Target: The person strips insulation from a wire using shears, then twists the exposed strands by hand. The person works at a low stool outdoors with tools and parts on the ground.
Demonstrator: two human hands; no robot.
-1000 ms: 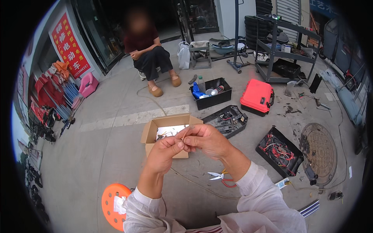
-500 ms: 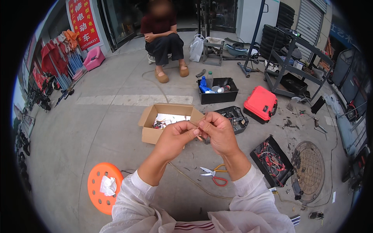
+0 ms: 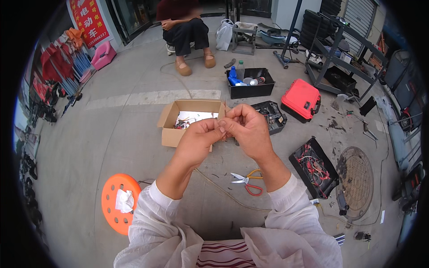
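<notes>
My left hand (image 3: 199, 136) and my right hand (image 3: 248, 130) meet in front of me, fingertips touching. Both are closed in a pinch on thin copper-coloured wire (image 3: 225, 107), whose fine ends stick out above and below the fingers. Most of the wire is hidden by the fingers. Just beyond my left hand stands an open cardboard box (image 3: 175, 139) with a white sheet and small wire pieces inside. On the ground below my right hand lie scissors (image 3: 246, 179) with one red and one yellow handle, blades apart.
An orange stool (image 3: 111, 196) bears crumpled tissue (image 3: 124, 201) at left. To the right are a black tray of red wires (image 3: 331, 175), a red case (image 3: 298, 96) and a manhole cover (image 3: 357, 187). A black bin (image 3: 254, 92) holds bottles. A person (image 3: 185, 35) sits ahead.
The view has tilted down a little, so the surroundings sit higher in the picture. Both hands stay together on the wire, with the fingers shifted slightly.
</notes>
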